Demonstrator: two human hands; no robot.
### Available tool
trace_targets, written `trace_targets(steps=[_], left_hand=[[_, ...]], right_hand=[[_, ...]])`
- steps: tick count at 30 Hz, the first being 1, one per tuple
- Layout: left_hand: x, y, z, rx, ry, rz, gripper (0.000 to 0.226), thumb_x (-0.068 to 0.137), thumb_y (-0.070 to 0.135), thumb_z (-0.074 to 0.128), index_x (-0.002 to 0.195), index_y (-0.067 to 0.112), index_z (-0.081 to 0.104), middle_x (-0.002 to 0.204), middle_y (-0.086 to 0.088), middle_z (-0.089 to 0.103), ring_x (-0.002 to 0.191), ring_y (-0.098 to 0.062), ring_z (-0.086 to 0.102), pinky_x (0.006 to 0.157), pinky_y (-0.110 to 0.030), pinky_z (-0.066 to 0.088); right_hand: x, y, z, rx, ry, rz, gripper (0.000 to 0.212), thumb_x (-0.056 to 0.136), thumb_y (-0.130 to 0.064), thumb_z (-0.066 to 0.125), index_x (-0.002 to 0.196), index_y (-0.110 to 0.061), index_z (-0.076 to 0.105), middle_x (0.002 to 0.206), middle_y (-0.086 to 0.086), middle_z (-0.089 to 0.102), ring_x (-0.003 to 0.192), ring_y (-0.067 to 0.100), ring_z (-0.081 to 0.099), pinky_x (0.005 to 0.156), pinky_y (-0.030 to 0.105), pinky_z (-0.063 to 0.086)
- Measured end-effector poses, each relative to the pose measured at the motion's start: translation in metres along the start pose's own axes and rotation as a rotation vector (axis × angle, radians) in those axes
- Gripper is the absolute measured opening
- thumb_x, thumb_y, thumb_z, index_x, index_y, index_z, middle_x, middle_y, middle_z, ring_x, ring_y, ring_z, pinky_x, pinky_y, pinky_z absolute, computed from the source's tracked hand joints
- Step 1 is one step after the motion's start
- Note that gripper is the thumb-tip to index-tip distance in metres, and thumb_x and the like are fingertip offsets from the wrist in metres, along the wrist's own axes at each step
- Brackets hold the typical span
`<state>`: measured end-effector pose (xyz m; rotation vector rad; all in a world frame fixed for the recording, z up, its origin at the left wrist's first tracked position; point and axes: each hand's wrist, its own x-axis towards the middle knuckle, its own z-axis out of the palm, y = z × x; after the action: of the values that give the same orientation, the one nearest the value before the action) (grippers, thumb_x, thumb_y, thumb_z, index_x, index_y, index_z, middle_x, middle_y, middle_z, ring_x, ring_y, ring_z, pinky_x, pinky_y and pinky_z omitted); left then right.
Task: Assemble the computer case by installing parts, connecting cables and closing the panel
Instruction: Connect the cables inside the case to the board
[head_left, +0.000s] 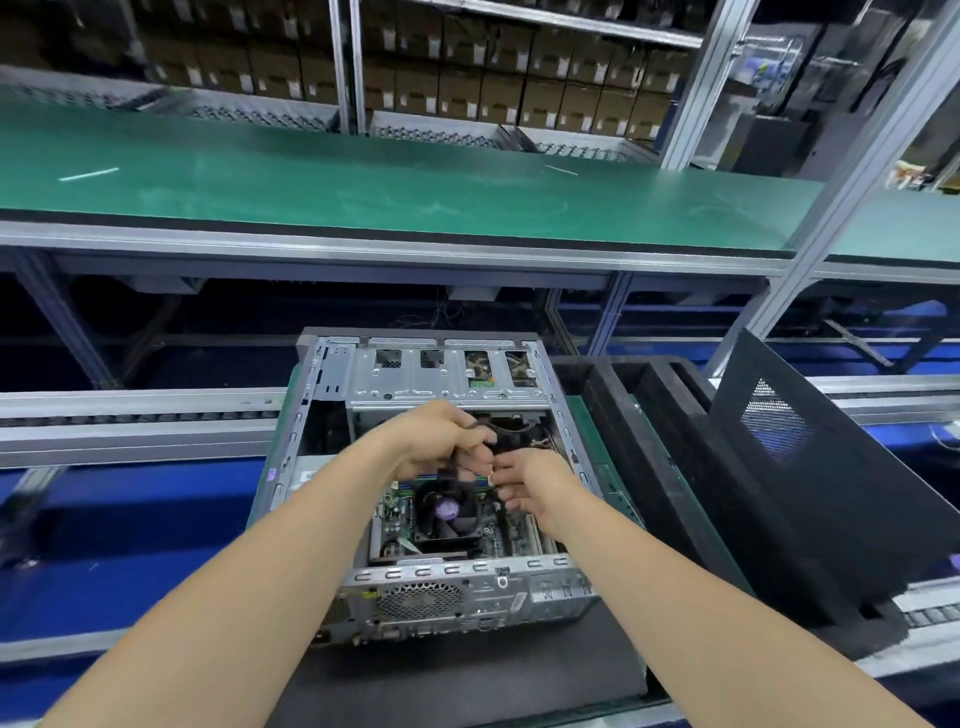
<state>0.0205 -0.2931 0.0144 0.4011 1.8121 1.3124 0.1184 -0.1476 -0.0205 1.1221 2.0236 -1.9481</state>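
Note:
An open silver computer case (332, 395) lies on its side in front of me, its motherboard and a black CPU fan (444, 512) showing inside. Both my hands are inside it, above the fan. My left hand (441, 434) has its fingers curled round a bundle of black cables (501, 434). My right hand (530, 480) pinches a small connector at the end of those cables, just right of the left hand. The black side panel (810, 467), with a mesh vent, leans upright to the right of the case.
A black foam tray (639, 415) stands between the case and the side panel. A green-topped shelf (415, 192) runs across above the line, held by aluminium posts (841, 182). Roller rails (130, 421) and blue surfaces flank the case. Stacked cartons fill the far racks.

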Motion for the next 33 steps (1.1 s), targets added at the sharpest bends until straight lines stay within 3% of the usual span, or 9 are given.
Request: trace_targets(steps=[5, 10, 13, 18, 21, 25, 27, 30, 33], left_hand=[[-0.003, 0.015, 0.003, -0.482, 0.059, -0.040, 0.023, 0.100, 0.019, 0.062, 0.102, -0.004, 0.063, 0.091, -0.014, 0.071, 0.096, -0.029, 0.069, 0.103, -0.045, 0.053], [-0.006, 0.036, 0.016, -0.890, -0.001, -0.144, 0.017, 0.104, 0.002, 0.048, 0.110, -0.010, 0.057, 0.099, -0.021, 0.062, 0.093, -0.034, 0.066, 0.092, -0.048, 0.054], [-0.005, 0.047, 0.011, -0.885, 0.019, -0.126, 0.027, 0.099, -0.009, 0.041, 0.124, -0.014, 0.051, 0.114, -0.024, 0.060, 0.107, -0.036, 0.064, 0.094, -0.052, 0.053], [-0.011, 0.046, 0.036, -0.616, -0.027, -0.100, 0.013, 0.098, -0.007, 0.055, 0.103, 0.000, 0.065, 0.102, -0.015, 0.067, 0.096, -0.027, 0.068, 0.080, -0.035, 0.057], [-0.006, 0.040, 0.056, -0.320, 0.118, 0.066, 0.005, 0.096, 0.012, 0.067, 0.092, 0.010, 0.069, 0.098, -0.010, 0.073, 0.084, -0.021, 0.065, 0.074, -0.025, 0.053], [-0.005, 0.032, 0.032, 0.123, 0.515, 0.268, 0.043, 0.094, 0.056, 0.060, 0.080, 0.020, 0.078, 0.075, 0.008, 0.077, 0.063, -0.006, 0.069, 0.069, -0.028, 0.056], [-0.005, 0.016, 0.018, 0.303, 0.619, 0.268, 0.033, 0.099, 0.043, 0.055, 0.081, 0.025, 0.077, 0.074, 0.011, 0.076, 0.065, -0.006, 0.069, 0.072, -0.032, 0.058], [-0.007, -0.015, -0.001, 0.528, 0.485, 0.148, 0.033, 0.085, 0.008, 0.053, 0.097, 0.030, 0.075, 0.093, 0.009, 0.077, 0.078, -0.007, 0.068, 0.073, -0.028, 0.058], [-0.005, -0.031, -0.009, 0.770, 0.329, 0.136, 0.039, 0.082, 0.012, 0.065, 0.117, 0.029, 0.071, 0.111, 0.007, 0.073, 0.099, -0.010, 0.065, 0.086, -0.021, 0.050]], right_hand=[[-0.008, 0.005, 0.009, -0.542, -0.124, -0.337, 0.042, 0.083, 0.001, 0.069, 0.115, -0.027, 0.067, 0.108, 0.003, 0.061, 0.092, 0.023, 0.062, 0.080, 0.031, 0.053], [-0.003, 0.001, 0.017, -0.760, -0.166, -0.449, 0.056, 0.094, -0.008, 0.064, 0.147, -0.021, 0.053, 0.152, 0.011, 0.037, 0.126, 0.030, 0.051, 0.115, 0.047, 0.040], [-0.003, 0.002, 0.022, -0.789, -0.254, -0.538, 0.041, 0.096, -0.016, 0.064, 0.130, -0.037, 0.063, 0.149, 0.002, 0.048, 0.139, 0.028, 0.042, 0.122, 0.047, 0.028], [0.000, 0.002, 0.028, -0.535, -0.214, -0.427, 0.048, 0.098, -0.036, 0.070, 0.141, -0.017, 0.058, 0.124, -0.006, 0.060, 0.114, 0.014, 0.058, 0.084, 0.016, 0.046], [0.005, 0.001, 0.024, -0.426, -0.138, -0.365, 0.029, 0.101, -0.024, 0.063, 0.128, -0.014, 0.064, 0.117, 0.003, 0.070, 0.100, 0.019, 0.060, 0.078, 0.026, 0.049], [0.009, 0.000, 0.016, -0.062, -0.138, -0.376, 0.018, 0.108, -0.021, 0.056, 0.107, -0.016, 0.073, 0.103, 0.004, 0.080, 0.098, 0.019, 0.074, 0.085, 0.031, 0.054], [0.007, -0.001, 0.016, 0.007, -0.148, -0.358, 0.024, 0.110, -0.016, 0.050, 0.104, -0.018, 0.074, 0.098, 0.005, 0.080, 0.090, 0.016, 0.075, 0.076, 0.023, 0.052], [0.008, -0.002, 0.015, 0.048, -0.116, -0.328, 0.025, 0.110, -0.012, 0.050, 0.099, -0.013, 0.072, 0.096, 0.008, 0.079, 0.093, 0.019, 0.076, 0.086, 0.031, 0.054], [0.009, -0.003, 0.014, 0.117, -0.155, -0.304, 0.025, 0.111, -0.009, 0.048, 0.116, -0.002, 0.071, 0.108, 0.020, 0.077, 0.104, 0.028, 0.074, 0.096, 0.034, 0.056]])
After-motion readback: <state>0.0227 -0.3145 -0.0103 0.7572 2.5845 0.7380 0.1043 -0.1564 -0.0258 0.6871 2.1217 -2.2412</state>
